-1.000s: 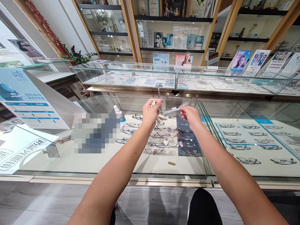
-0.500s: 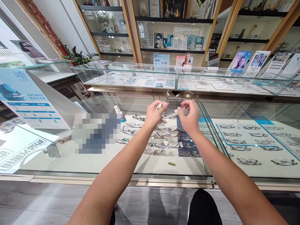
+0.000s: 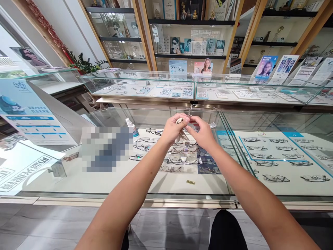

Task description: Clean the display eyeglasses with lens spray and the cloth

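Observation:
My left hand (image 3: pixel 172 130) is closed around a pale cloth (image 3: pixel 182 137), which bunches between the fingers and hangs below them. Just above the fingertips stands a pair of glasses (image 3: pixel 190 110), seen nearly edge-on; the fingers hide most of it. My right hand (image 3: pixel 202 132) pinches at the glasses from the other side, its fingertips meeting those of the left. Both hands are over the glass display counter (image 3: pixel 156 187). Rows of glasses (image 3: pixel 183 159) lie beneath them inside it.
A white spray bottle (image 3: pixel 132 127) stands left of the hands, beside a blurred-out patch. A large sign (image 3: pixel 33 114) leans at the left. Small gold-coloured bar (image 3: pixel 190 182) lies near the front. Another glass case (image 3: pixel 145 88) runs behind, with shelves (image 3: pixel 191 22) further back.
My right hand has moved left and joined my left hand at the glasses. The glasses have turned more edge-on, and more of the cloth shows below the fingers.

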A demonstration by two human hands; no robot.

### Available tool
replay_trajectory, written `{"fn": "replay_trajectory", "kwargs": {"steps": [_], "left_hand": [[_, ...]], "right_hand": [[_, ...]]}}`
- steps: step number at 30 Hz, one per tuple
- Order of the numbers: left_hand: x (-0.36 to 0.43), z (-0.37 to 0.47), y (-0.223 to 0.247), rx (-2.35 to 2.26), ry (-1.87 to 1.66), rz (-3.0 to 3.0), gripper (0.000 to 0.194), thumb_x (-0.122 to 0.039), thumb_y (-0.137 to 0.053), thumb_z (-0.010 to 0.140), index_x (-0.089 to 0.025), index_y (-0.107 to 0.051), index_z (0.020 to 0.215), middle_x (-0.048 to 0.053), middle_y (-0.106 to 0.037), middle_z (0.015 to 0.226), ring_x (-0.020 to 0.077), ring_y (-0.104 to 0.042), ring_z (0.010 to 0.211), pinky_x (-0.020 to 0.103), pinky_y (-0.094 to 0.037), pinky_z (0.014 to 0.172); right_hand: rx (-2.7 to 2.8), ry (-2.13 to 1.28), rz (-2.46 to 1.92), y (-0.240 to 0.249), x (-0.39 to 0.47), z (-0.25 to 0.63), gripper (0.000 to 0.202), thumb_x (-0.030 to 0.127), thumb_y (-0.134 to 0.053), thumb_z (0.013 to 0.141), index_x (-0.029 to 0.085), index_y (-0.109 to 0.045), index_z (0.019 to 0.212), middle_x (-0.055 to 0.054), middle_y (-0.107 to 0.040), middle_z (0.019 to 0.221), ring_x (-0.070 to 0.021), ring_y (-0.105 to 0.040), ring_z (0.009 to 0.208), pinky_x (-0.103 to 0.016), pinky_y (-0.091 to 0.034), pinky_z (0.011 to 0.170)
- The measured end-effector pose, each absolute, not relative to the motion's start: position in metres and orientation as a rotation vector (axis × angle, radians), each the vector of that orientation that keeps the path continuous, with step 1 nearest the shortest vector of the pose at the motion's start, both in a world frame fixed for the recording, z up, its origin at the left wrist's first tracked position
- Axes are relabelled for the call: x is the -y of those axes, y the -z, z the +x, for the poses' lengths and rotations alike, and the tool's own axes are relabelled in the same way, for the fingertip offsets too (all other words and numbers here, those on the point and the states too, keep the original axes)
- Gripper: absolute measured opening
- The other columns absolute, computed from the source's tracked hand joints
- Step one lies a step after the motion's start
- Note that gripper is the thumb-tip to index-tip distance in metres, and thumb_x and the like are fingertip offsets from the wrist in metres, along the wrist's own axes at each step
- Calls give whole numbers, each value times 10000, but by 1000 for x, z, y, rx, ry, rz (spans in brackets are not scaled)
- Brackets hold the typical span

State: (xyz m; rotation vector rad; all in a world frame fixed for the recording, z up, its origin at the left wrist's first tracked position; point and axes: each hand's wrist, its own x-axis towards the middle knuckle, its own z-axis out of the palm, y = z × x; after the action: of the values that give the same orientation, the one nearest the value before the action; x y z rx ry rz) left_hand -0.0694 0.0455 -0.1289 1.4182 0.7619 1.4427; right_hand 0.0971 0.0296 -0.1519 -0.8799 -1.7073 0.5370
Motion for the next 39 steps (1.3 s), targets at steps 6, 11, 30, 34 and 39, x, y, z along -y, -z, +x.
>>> {"fn": "replay_trajectory", "kwargs": {"steps": [6,11,30,34,39], "left_hand": [[-43,-68,125,-778,-1499,1309,523,-567,-1037,587,-174,-743,769,40,-675,1078,94,-518,719,236,-397,591],[-44,-69,125,-786,-1525,1151,562,-565,-1054,542,-188,-725,798,-27,-552,770,81,-414,610,229,-339,535],[-28,-65,115,-856,-1256,1263,483,-520,-1008,596,-187,-750,834,-4,-633,743,129,-522,696,258,-395,629],[-32,-71,110,-906,-1274,1285,430,-457,-934,701,-194,-744,984,-6,-653,809,128,-553,724,254,-411,658],[-48,-86,111,-1211,-1319,1161,396,-182,-734,760,-205,-650,1146,-4,-664,853,136,-569,683,264,-396,633]], "right_hand": [[1514,-792,-785,153,-32,92,384,454,-810,888,273,-691,1204,-89,-775,1299,-284,-725,1224,-471,-611,1038],[1366,-876,-751,156,-40,94,362,469,-823,867,265,-700,1140,-91,-796,1201,-267,-737,1167,-466,-612,1056],[1656,-403,-815,150,-31,97,189,415,-729,985,261,-783,1080,-79,-781,1122,-279,-719,1062,-450,-580,963],[1638,-445,-821,150,-35,103,246,437,-751,978,264,-804,1145,-85,-782,1190,-276,-720,1082,-452,-587,979],[1580,-476,-860,151,-40,109,267,465,-708,1006,261,-824,1133,-89,-780,1197,-262,-727,1068,-448,-591,995]]}}
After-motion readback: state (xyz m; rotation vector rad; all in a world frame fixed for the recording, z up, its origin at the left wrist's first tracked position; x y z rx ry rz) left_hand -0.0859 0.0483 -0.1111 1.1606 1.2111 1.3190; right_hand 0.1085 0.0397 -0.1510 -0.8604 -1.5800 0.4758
